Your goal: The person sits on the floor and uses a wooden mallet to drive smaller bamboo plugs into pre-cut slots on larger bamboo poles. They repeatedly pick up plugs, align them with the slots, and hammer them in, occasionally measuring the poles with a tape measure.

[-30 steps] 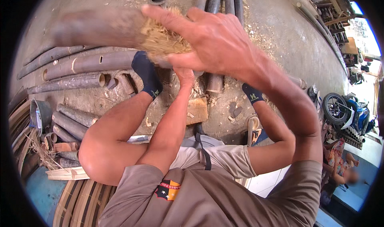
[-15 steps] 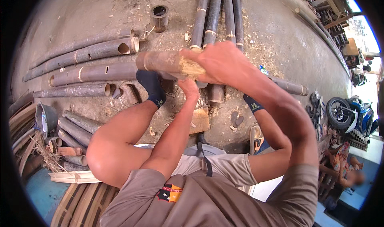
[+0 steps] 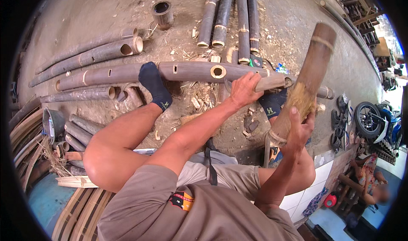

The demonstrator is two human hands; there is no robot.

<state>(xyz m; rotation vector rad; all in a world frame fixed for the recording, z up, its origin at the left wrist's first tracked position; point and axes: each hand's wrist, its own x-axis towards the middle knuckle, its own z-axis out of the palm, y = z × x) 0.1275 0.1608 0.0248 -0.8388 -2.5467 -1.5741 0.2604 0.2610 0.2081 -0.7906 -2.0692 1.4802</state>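
A long brown bamboo pole (image 3: 193, 71) lies crosswise on the floor in front of me, with a round hole and rectangular slots cut in it. Just on its near side, my left hand (image 3: 245, 90) is closed round a chisel (image 3: 270, 83); its pale wooden handle sticks out to the right and a bit of grey blade shows on the left. My right hand (image 3: 301, 128) grips a thick bamboo club (image 3: 314, 62), frayed to yellow fibre around its middle. The club is raised and tilted, its upper end pointing away to the right.
My socked left foot (image 3: 151, 81) rests against the pole. Several dark bamboo poles (image 3: 223, 18) lie beyond it, others at left (image 3: 87, 58). A bamboo cup (image 3: 162, 15) stands far left. Chips litter the floor. Sandals (image 3: 338, 122), a motorbike (image 3: 374, 118) and a seated person are at right.
The club has swung from low over the pole to raised at the right in my right hand. My left hand has moved right with the chisel, uncovering the pole's round hole.
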